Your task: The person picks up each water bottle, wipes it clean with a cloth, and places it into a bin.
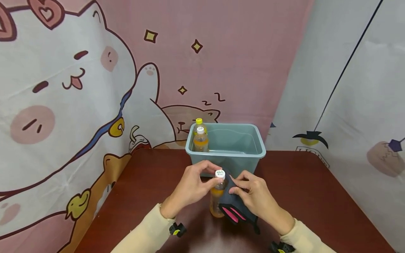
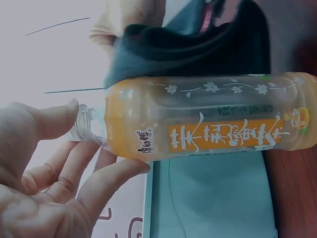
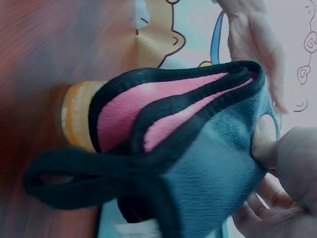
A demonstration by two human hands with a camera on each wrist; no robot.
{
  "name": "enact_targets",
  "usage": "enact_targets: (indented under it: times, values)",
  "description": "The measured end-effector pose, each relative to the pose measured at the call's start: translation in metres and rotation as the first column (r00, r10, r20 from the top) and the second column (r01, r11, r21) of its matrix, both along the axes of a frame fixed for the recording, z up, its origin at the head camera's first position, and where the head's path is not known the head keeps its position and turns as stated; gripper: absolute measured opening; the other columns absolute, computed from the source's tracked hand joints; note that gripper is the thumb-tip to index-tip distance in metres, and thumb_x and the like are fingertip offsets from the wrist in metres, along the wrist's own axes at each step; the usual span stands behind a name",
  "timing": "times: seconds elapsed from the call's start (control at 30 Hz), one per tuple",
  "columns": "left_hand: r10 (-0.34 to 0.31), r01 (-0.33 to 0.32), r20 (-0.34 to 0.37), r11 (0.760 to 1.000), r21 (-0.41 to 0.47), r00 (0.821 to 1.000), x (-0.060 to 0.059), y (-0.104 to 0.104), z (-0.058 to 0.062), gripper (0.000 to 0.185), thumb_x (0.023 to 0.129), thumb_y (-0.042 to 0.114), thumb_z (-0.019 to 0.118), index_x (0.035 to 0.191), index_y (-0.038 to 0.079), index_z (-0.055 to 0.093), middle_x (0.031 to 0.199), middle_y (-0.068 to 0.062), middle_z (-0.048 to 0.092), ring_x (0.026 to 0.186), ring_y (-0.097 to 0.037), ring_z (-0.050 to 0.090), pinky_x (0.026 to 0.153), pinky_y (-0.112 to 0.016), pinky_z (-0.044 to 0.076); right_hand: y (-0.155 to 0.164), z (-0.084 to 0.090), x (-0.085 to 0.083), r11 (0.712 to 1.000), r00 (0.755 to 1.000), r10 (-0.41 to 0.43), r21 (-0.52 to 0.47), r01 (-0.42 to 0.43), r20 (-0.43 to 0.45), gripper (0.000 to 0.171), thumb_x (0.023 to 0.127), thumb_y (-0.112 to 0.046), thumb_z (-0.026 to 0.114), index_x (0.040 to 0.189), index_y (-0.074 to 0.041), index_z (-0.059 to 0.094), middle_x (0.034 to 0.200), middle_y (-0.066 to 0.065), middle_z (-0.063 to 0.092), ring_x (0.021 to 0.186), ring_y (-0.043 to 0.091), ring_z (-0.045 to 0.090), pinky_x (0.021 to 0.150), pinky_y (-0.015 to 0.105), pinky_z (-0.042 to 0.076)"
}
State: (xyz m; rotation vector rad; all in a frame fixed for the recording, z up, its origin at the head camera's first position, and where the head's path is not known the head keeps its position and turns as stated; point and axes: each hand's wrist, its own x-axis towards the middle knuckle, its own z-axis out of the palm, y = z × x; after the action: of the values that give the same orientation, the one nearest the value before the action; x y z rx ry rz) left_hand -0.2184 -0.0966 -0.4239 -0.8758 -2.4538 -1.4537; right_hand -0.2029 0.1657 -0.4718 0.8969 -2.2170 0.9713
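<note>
A clear plastic drink bottle (image 1: pixel 216 205) with an orange label and a white cap (image 1: pixel 219 174) stands roughly upright in front of the bin. My left hand (image 1: pixel 193 185) holds it at the top, thumb and fingers around the cap and neck. In the left wrist view the bottle's label (image 2: pixel 223 134) faces the camera. My right hand (image 1: pixel 257 193) pinches a folded blue-grey cloth (image 3: pixel 213 148) with black edging, a pink inner side and a black hanging loop (image 3: pixel 69 178). The cloth lies against the bottle's right side and hides part of it.
Behind the hands, a blue-green plastic bin (image 1: pixel 259 149) sits on the dark red-brown table (image 1: pixel 152 182). In its left end stand a bottle with a white cap (image 1: pixel 200 130) and one with a yellow cap (image 1: pixel 199 121). Printed cartoon curtains (image 1: pixel 237 63) hang behind the table.
</note>
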Motion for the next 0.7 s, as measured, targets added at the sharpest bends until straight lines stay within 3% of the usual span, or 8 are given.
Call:
enact_targets:
  times: [0.13, 0.3, 0.47, 0.7]
  values:
    - [-0.004, 0.005, -0.005, 1.000, 0.002, 1.000, 0.001, 0.000, 0.000, 0.027, 0.104, 0.023, 0.092, 0.128, 0.021, 0.081, 0.125, 0.004, 0.086, 0.113, -0.016, 0.084, 0.102, -0.036, 0.070, 0.005, -0.012, -0.003, 0.997, 0.994, 0.053, 0.057, -0.059, 0.098, 0.033, 0.086, -0.002, 0.097, 0.118, 0.003, 0.090, 0.096, -0.004, 0.072, 0.076, -0.005, 0.061, 0.061, 0.013, 0.052]
    - [-0.004, 0.004, -0.002, 1.000, -0.003, 1.000, 0.003, 0.001, 0.000, 0.028, 0.105, 0.024, 0.091, 0.130, 0.020, 0.081, 0.126, 0.005, 0.086, 0.116, -0.016, 0.084, 0.104, -0.038, 0.069, 0.009, -0.029, -0.008, 0.984, 0.967, 0.095, 0.123, -0.127, 0.238, 0.026, 0.094, -0.005, 0.095, 0.118, 0.002, 0.090, 0.098, -0.002, 0.073, 0.083, 0.000, 0.071, 0.066, 0.018, 0.060]
    - [-0.004, 0.004, -0.022, 1.000, -0.020, 1.000, 0.003, 0.001, 0.000, 0.027, 0.106, 0.025, 0.089, 0.131, 0.020, 0.080, 0.127, 0.005, 0.086, 0.117, -0.016, 0.083, 0.106, -0.039, 0.069, 0.010, -0.041, -0.016, 0.968, 0.942, 0.094, 0.191, -0.162, 0.323, 0.024, 0.097, -0.011, 0.093, 0.118, -0.001, 0.091, 0.097, -0.003, 0.074, 0.084, 0.001, 0.073, 0.069, 0.019, 0.062]
    - [-0.011, 0.010, -0.026, 0.999, -0.035, 1.000, 0.003, 0.000, 0.000, 0.031, 0.107, 0.019, 0.088, 0.136, 0.017, 0.077, 0.131, 0.000, 0.084, 0.119, -0.019, 0.082, 0.099, -0.032, 0.070, 0.011, -0.052, -0.028, 0.929, 0.899, 0.084, 0.294, -0.227, 0.429, 0.028, 0.100, -0.025, 0.092, 0.122, -0.007, 0.091, 0.104, -0.002, 0.079, 0.090, -0.002, 0.071, 0.072, 0.019, 0.062]
